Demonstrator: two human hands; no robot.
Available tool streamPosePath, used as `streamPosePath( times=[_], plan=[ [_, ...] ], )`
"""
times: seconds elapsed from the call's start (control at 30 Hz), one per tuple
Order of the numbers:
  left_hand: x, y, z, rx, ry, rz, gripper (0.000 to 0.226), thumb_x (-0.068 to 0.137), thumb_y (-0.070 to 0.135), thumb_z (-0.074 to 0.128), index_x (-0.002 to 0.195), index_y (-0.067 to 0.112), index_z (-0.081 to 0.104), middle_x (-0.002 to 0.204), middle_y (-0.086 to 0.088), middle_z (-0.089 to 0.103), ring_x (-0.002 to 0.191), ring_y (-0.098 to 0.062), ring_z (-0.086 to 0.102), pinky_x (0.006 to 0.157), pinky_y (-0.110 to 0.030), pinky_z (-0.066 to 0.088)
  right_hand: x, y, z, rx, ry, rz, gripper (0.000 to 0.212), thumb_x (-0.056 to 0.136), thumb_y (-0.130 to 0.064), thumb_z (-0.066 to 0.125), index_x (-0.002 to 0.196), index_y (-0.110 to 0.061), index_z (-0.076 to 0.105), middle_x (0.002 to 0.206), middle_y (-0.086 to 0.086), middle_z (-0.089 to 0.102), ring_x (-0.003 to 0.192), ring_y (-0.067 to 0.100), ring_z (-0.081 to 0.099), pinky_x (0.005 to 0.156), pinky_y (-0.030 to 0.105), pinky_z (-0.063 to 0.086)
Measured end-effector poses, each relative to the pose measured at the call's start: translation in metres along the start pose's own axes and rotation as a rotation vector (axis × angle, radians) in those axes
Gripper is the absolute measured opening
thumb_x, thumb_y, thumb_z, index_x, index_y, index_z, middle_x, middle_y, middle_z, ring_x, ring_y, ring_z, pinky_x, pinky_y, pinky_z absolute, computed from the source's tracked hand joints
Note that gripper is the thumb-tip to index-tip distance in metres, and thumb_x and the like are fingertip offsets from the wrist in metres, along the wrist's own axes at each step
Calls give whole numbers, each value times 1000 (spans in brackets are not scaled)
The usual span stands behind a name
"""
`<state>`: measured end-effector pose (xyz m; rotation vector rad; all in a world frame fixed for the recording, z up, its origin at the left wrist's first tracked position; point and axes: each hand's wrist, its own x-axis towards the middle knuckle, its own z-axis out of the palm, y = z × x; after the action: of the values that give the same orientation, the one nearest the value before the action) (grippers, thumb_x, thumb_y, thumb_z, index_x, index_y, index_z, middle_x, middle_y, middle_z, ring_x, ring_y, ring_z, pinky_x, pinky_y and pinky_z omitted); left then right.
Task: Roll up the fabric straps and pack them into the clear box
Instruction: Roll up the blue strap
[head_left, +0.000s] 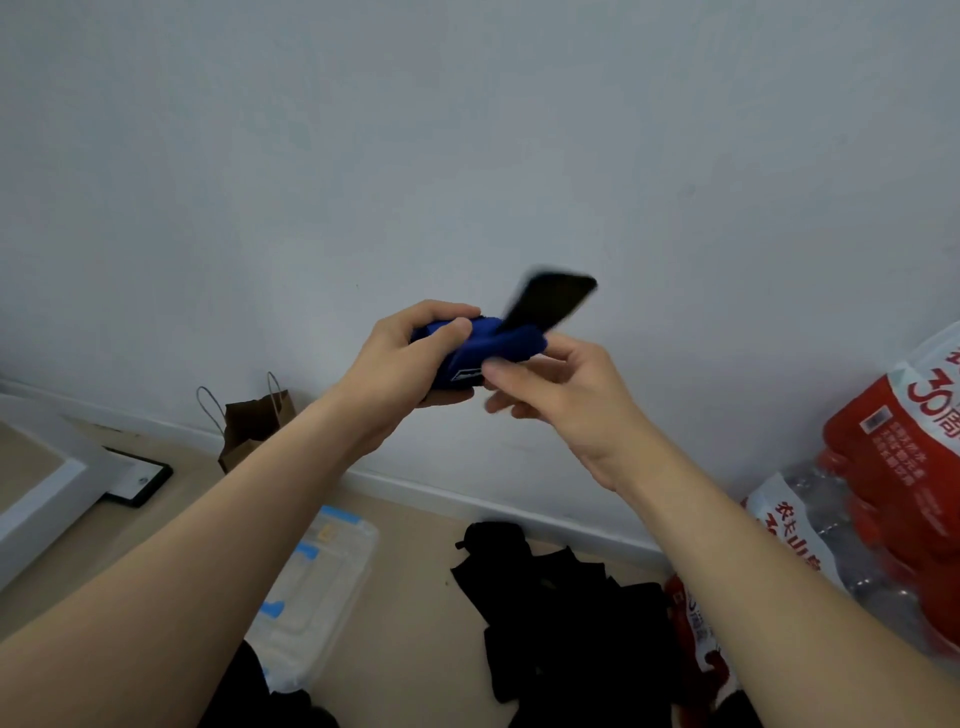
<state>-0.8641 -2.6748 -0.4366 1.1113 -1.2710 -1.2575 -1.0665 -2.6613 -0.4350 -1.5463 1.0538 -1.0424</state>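
A clear plastic box (322, 587) and a heap of black fabric straps (561, 613) are seen on the floor (415, 597). Above, a rolled blue fabric strap (478, 353) is gripped by the left hand (410, 364) and pinched by the right hand (561, 395).

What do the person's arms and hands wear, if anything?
Nothing visible. The left forearm and right forearm are bare, with no sleeves in view. The left hand and right hand have no gloves, rings, watch or bracelet that I see.

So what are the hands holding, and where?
A blue strap. The left hand grips its rolled end; the right hand pinches it near the black flap.
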Motion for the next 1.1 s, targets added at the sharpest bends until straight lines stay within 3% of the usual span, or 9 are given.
streamPosePath(
  times=[0.07,0.13,0.23,0.3,0.4,0.57,0.67,0.87,1.1],
  plan=[
    [-1,-1,0,59,-63,-41,27,90,26,63,110,34,80,113,-5,80,100,-27,80,86,-44,67,3,2,3,-246,186,-106,16,88,-37,89,93,-25,81,58,-10,59,53,9,52,59,28,46],
    [-1,-2,1,107,-122,-88,33,89,24,56,107,38,80,108,-2,82,100,-25,81,89,-46,66,6,1,3,-370,289,-206,16,86,-36,90,80,-32,76,56,-13,39,51,9,35,54,23,34],
    [-2,-1,3,99,-181,-128,30,101,33,53,111,36,81,111,-4,82,101,-27,81,87,-46,66,9,1,3,-436,304,-219,9,95,-31,81,91,-30,73,91,-6,60,81,4,58,74,16,44],
    [-4,-1,8,65,-174,-143,32,100,39,53,106,29,82,109,-8,82,99,-30,81,83,-47,67,10,4,6,-378,247,-133,16,103,-29,71,107,-13,71,110,5,68,100,13,68,87,38,58],
    [-5,0,14,70,-82,-163,39,91,39,47,94,23,83,99,-11,83,90,-31,82,79,-49,68,10,6,12,-250,222,-2,24,110,-32,60,109,-8,63,105,18,74,94,39,73,79,58,61],
    [-10,5,15,155,-8,-139,51,103,53,40,104,20,79,96,-8,83,86,-25,82,74,-45,69,16,11,19,-133,190,127,19,111,-38,56,107,-19,59,108,12,73,91,30,71,72,41,55],
    [-18,2,17,357,-22,84,26,97,48,60,119,36,67,102,8,78,95,-14,77,79,-36,66,19,13,20,-76,243,108,19,112,-38,52,106,-21,58,101,4,70,83,17,66,69,38,57],
    [-23,-9,25,606,41,251,87,64,36,100,130,23,44,124,7,48,107,1,57,84,-16,54,24,13,34,251,257,269,25,115,-34,46,120,-15,61,111,12,77,90,26,77,77,50,61],
    [-28,-3,39,1121,320,361,103,52,68,73,137,15,52,123,0,53,111,-26,54,93,-42,47,29,12,35,142,332,210,17,113,-39,49,113,-24,57,114,5,74,98,22,77,58,28,56]
  ],
)
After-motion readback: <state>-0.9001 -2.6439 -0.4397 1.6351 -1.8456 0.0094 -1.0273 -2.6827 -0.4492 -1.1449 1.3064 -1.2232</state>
